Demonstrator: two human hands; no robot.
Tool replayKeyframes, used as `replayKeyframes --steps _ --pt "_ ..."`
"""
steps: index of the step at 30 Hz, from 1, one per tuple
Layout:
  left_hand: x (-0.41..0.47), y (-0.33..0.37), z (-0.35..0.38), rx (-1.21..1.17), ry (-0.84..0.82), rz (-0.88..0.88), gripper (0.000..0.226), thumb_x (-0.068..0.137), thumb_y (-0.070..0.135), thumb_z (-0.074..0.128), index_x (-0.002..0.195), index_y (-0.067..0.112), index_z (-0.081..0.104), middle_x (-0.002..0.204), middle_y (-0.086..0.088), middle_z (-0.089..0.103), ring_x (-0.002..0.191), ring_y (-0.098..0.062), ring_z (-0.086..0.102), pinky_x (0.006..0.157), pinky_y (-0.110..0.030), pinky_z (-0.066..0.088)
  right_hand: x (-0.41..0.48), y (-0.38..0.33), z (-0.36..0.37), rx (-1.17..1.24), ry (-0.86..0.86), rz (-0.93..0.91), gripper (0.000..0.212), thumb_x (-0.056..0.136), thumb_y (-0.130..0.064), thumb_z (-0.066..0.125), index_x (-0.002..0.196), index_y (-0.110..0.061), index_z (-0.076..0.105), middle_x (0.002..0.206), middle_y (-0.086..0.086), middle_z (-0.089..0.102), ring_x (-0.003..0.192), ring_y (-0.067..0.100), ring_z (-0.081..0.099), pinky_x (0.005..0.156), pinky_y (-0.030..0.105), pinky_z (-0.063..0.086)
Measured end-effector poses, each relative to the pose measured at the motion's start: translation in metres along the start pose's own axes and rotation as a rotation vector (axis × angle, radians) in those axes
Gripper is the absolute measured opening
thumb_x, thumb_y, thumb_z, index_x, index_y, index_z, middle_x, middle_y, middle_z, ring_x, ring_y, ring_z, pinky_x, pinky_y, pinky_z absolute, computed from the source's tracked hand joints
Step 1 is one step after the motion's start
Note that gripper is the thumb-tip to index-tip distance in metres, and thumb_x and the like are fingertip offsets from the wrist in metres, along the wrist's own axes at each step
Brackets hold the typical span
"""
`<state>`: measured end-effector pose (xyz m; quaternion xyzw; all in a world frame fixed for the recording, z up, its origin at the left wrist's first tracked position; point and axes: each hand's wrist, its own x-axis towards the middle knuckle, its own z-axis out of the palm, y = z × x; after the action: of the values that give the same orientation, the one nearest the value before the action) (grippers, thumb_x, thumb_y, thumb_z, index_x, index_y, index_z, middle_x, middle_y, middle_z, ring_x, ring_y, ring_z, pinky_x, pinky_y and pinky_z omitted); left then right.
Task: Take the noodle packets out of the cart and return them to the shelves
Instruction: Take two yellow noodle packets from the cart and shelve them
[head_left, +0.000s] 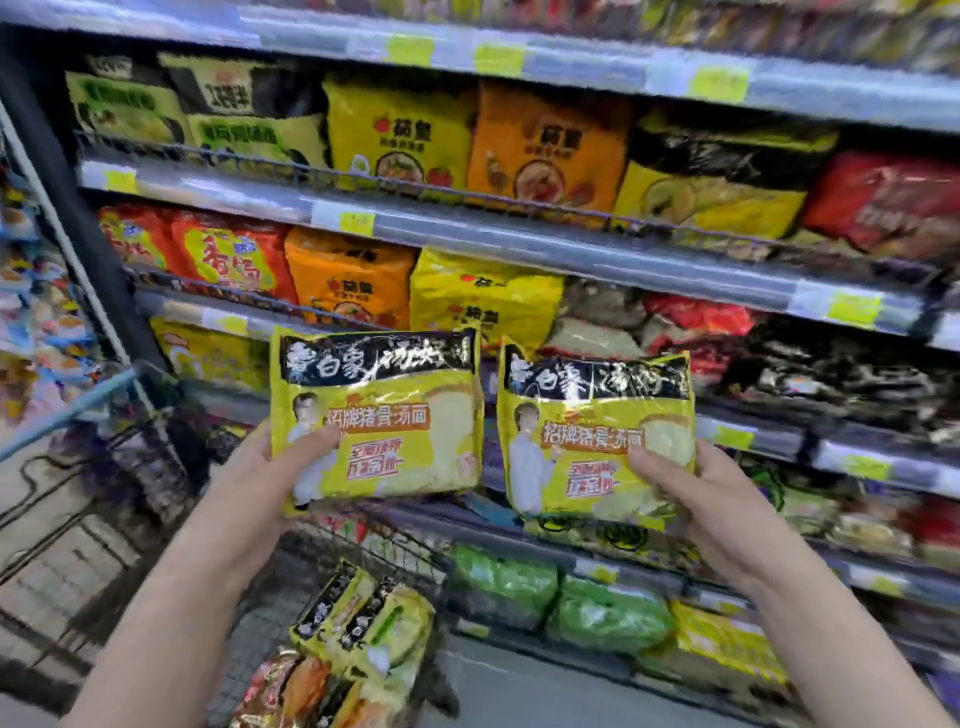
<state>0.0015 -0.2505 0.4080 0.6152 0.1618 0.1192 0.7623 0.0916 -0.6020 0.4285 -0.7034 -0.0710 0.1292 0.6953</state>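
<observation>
gripping left packet (384, 415) in left hand (265, 467), right packet (587, 431) in right hand (696, 491)

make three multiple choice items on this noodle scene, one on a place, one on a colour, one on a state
1. Where do the spare packets lie?
A. in the cart
B. on the floor
C. on the top shelf

2. Main colour of the left packet and right packet?
A. green
B. yellow
C. blue

3. What is the left hand doing?
A. hanging idle
B. gripping the left packet
C. pushing the cart

1 A: they sit inside its wire walls.
2 B: both wrappers are yellow under a black band.
3 B: its thumb presses across the wrapper's front.
</observation>
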Motion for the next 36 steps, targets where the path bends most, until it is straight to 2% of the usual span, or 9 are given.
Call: replayKeyframes --steps 3,5,9,15,19,23,26,31,36 --pt "-0.009 0.004 0.055 -0.059 -0.099 -0.013 0.085 0.073 0.046 0.087 0.145 0.022 0.048 0.136 0.005 0.062 0.111 -0.017 0.063 0.102 -0.042 0.039 -0.043 -0.005 -0.054 0.005 0.129 -0.06 0.082 0.049 -0.058 0.095 0.114 -0.016 0.069 0.101 0.0 0.081 0.09 0.012 0.077 0.071 0.021 0.057" --pt "-0.019 0.005 0.096 -0.016 -0.198 -0.016 0.1 0.056 0.055 0.095 0.141 0.022 0.052 0.129 0.003 0.071 0.112 -0.021 0.069 0.108 -0.048 0.042 -0.072 -0.007 -0.091 0.006 0.188 -0.06 0.064 0.067 -0.049 0.088 0.118 -0.015 0.068 0.108 0.005 0.08 0.099 0.019 0.076 0.083 0.029 0.054" --pt "-0.048 -0.003 0.175 -0.015 -0.315 0.016 0.077 0.055 0.047 0.093 0.123 0.027 0.063 0.11 0.004 0.079 0.101 -0.022 0.075 0.091 -0.046 0.051 -0.13 -0.008 -0.167 0.009 0.31 -0.077 0.038 0.084 -0.027 0.073 0.12 -0.015 0.067 0.109 0.005 0.079 0.103 0.021 0.075 0.088 0.032 0.051" --pt "-0.098 -0.037 0.284 -0.029 -0.433 -0.044 0.132 0.028 0.063 0.099 0.144 0.021 0.053 0.137 0.0 0.067 0.127 -0.028 0.062 0.109 -0.052 0.046 -0.22 0.001 -0.282 0.075 0.447 -0.121 0.046 0.076 -0.032 0.081 0.117 -0.017 0.068 0.112 0.005 0.079 0.11 0.025 0.073 0.098 0.04 0.052" --pt "-0.152 -0.048 0.361 0.016 -0.528 -0.032 0.106 0.036 0.063 0.097 0.13 0.028 0.062 0.131 0.007 0.07 0.126 -0.023 0.063 0.103 -0.047 0.047 -0.273 0.003 -0.35 0.071 0.476 -0.16 0.073 0.064 -0.049 0.094 0.123 -0.014 0.068 0.119 0.01 0.077 0.115 0.031 0.071 0.107 0.048 0.049" --pt "-0.197 -0.061 0.429 0.04 -0.562 -0.002 0.104 0.026 0.068 0.095 0.118 0.033 0.064 0.112 0.023 0.072 0.115 -0.01 0.063 0.1 -0.043 0.047 -0.315 -0.002 -0.404 0.052 0.505 -0.177 0.054 0.076 -0.037 0.08 0.123 -0.013 0.067 0.116 0.006 0.078 0.112 0.026 0.073 0.097 0.038 0.053" --pt "-0.223 -0.069 0.468 0.038 -0.589 -0.031 0.067 0.056 0.053 0.085 0.116 0.031 0.065 0.114 0.016 0.072 0.115 -0.015 0.063 0.106 -0.049 0.045 -0.336 -0.002 -0.436 0.045 0.524 -0.175 0.05 0.08 -0.035 0.078 0.125 -0.015 0.067 0.118 0.006 0.078 0.114 0.029 0.072 0.101 0.043 0.049" --pt "-0.231 -0.087 0.515 0.085 -0.619 -0.023 0.109 0.031 0.07 0.093 0.126 0.022 0.066 0.119 0.007 0.075 0.117 -0.021 0.066 0.096 -0.045 0.048 -0.353 -0.002 -0.472 0.05 0.529 -0.152 0.044 0.082 -0.033 0.076 0.123 -0.018 0.066 0.114 0.0 0.079 0.106 0.016 0.075 0.088 0.031 0.052" --pt "-0.217 -0.103 0.564 0.087 -0.661 -0.018 0.052 0.085 0.037 0.079 0.13 0.015 0.063 0.115 0.001 0.077 0.11 -0.025 0.072 0.086 -0.04 0.052 -0.338 0.008 -0.516 0.094 0.537 -0.13 0.046 0.082 -0.032 0.077 0.123 -0.015 0.066 0.115 0.004 0.078 0.108 0.025 0.075 0.101 0.047 0.054"
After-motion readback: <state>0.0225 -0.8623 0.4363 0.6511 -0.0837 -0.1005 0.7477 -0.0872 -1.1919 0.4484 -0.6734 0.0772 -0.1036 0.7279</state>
